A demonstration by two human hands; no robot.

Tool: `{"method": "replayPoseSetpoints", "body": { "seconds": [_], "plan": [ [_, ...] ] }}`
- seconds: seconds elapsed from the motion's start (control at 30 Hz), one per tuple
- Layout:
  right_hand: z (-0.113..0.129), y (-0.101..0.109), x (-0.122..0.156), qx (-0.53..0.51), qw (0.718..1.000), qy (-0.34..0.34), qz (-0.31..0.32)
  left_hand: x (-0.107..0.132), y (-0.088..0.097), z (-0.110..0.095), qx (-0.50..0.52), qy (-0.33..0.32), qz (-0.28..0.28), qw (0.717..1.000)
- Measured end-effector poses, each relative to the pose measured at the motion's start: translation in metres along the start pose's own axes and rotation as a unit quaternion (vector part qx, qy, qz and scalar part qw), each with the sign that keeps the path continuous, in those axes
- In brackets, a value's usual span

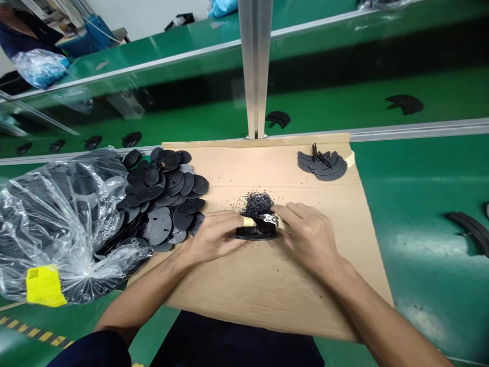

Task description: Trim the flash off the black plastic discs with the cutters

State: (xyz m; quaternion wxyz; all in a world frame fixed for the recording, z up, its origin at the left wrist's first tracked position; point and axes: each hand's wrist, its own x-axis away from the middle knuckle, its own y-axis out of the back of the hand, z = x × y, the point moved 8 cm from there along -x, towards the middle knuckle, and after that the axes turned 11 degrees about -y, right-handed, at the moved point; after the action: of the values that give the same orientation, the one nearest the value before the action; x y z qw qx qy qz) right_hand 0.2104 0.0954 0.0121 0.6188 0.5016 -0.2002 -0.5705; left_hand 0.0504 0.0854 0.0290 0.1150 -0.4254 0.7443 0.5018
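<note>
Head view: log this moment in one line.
left hand: holds black disc on cardboard | right hand: grips metal cutter on it | shavings behind

A flat black plastic disc lies on the cardboard (small metal cutter atop it).

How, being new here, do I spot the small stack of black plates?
On the brown cardboard sheet, look to its far corner, right of the metal post. The small stack there is fanned, a thin black piece on top, unlike the loose heap left.
</note>
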Motion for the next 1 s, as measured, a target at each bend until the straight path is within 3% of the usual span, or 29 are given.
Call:
{"method": "replayPoseSetpoints", "body": {
  "seconds": [0.17, 0.3, 0.5, 0.63, 0.7, 0.8, 0.9, 0.97, 1.0],
  "plan": [
    [0.0, 0.004, -0.007, -0.147, 0.989, -0.013, 0.032, 0.0, 0.0, 0.009, -0.057, 0.007, -0.003, 0.998],
    [0.011, 0.011, -0.008, -0.224, 0.974, 0.008, 0.032, -0.003, -0.001, 0.014, -0.022, 0.031, 0.008, 0.999],
    [0.013, 0.02, -0.001, -0.196, 0.976, 0.083, -0.046, -0.011, -0.001, 0.019, 0.115, 0.091, 0.066, 0.987],
    [0.016, 0.021, 0.003, -0.144, 0.976, 0.133, -0.091, -0.015, 0.003, 0.021, 0.114, 0.127, 0.118, 0.978],
    [0.011, 0.021, 0.001, -0.115, 0.981, 0.11, -0.111, -0.022, 0.02, 0.022, 0.062, 0.123, 0.128, 0.982],
    [0.004, 0.019, -0.002, -0.058, 0.988, 0.073, -0.127, -0.035, 0.06, 0.039, -0.127, 0.12, 0.175, 0.969],
    [0.003, 0.015, -0.001, -0.028, 0.992, 0.068, -0.106, -0.051, 0.106, 0.087, -0.307, 0.184, 0.218, 0.908],
    [0.006, 0.011, 0.001, -0.025, 0.995, 0.062, -0.081, -0.059, 0.131, 0.129, -0.367, 0.27, 0.215, 0.864],
    [0.009, 0.011, 0.003, -0.023, 0.995, 0.062, -0.076, -0.065, 0.138, 0.146, -0.376, 0.285, 0.205, 0.857]
  ]
}}
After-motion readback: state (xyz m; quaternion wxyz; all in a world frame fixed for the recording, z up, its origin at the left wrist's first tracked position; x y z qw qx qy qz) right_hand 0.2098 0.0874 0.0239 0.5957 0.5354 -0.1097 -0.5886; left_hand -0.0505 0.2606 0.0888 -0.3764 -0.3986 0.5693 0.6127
